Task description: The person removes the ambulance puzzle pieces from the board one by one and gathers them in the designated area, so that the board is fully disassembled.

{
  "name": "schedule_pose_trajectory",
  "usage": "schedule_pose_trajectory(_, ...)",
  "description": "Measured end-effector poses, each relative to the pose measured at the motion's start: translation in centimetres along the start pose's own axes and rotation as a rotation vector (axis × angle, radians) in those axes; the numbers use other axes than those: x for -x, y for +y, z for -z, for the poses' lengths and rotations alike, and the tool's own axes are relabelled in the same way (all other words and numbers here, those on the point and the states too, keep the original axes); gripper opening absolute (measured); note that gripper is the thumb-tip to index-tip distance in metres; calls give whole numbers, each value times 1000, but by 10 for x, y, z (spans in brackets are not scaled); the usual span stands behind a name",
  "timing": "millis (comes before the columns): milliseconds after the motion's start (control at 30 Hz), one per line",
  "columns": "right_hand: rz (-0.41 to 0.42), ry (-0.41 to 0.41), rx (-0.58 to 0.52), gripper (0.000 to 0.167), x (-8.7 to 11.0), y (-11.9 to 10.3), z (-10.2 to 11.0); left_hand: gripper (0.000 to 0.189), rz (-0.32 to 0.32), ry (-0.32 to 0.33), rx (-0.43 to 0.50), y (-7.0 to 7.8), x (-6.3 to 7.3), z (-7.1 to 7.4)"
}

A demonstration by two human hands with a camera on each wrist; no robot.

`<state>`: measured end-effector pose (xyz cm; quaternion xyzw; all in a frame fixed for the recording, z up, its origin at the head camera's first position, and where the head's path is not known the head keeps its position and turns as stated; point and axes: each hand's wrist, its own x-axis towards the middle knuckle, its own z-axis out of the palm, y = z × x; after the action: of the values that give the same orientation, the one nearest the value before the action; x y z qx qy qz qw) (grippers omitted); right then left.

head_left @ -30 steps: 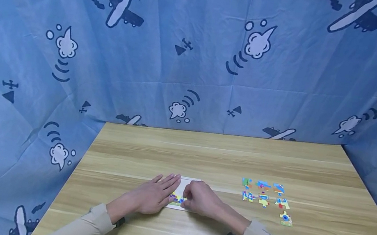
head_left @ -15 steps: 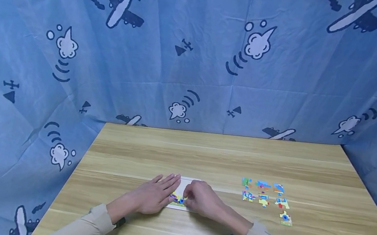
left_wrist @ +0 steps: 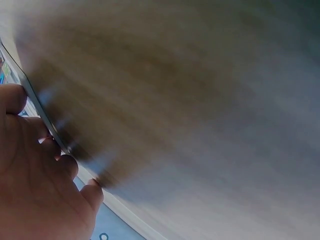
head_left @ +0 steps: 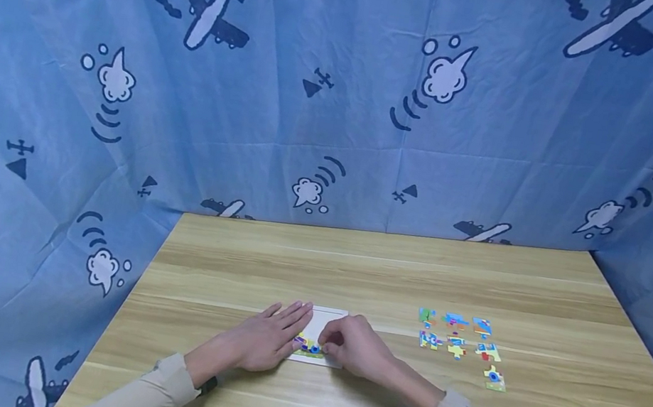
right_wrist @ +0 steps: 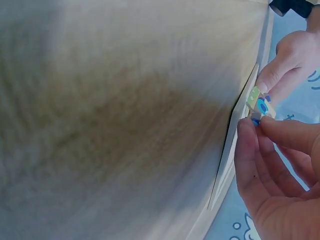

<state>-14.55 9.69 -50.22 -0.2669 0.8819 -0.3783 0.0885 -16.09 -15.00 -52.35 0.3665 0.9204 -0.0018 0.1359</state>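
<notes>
A white puzzle board (head_left: 323, 318) lies on the wooden table between both hands. Colourful jigsaw pieces (head_left: 309, 346) show along its near edge, partly covered by fingers. My left hand (head_left: 261, 338) rests flat over the board's left side with straight fingers; in the left wrist view the fingers of the left hand (left_wrist: 45, 175) lie along the board's edge. My right hand (head_left: 357, 347) pinches a jigsaw piece between thumb and index finger at the near part of the board. In the right wrist view a yellow-green piece with a blue ring (right_wrist: 262, 105) shows beside these fingertips.
Several loose jigsaw pieces (head_left: 457, 340) lie in rows on the table (head_left: 568, 345) to the right of the board. A single piece (head_left: 495, 378) lies nearest in that group. Blue airplane-print cloth (head_left: 358, 93) hangs behind and at the sides.
My right hand has shifted slightly to the right along the board, and more of the pieces near its fingertips shows. The left hand has stayed in place.
</notes>
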Motion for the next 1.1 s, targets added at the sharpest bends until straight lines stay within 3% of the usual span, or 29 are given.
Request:
schedule_pose_trajectory(233, -27, 50, -82, 9, 0, 2, 11, 64, 4, -9, 20, 1, 1, -2)
schedule_pose_trajectory(433, -81, 75, -107, 9, 5, 3, 33, 65, 21, -26, 23, 1, 2, -3)
schedule_pose_trajectory(733, -149, 114, -165, 13, 28, 24, 82, 64, -1, -10, 13, 0, 0, -4)
schedule_pose_trajectory(1100, -209, 132, -60, 11, 65, 51, 147, 64, -7, -11, 14, 0, 0, -1)
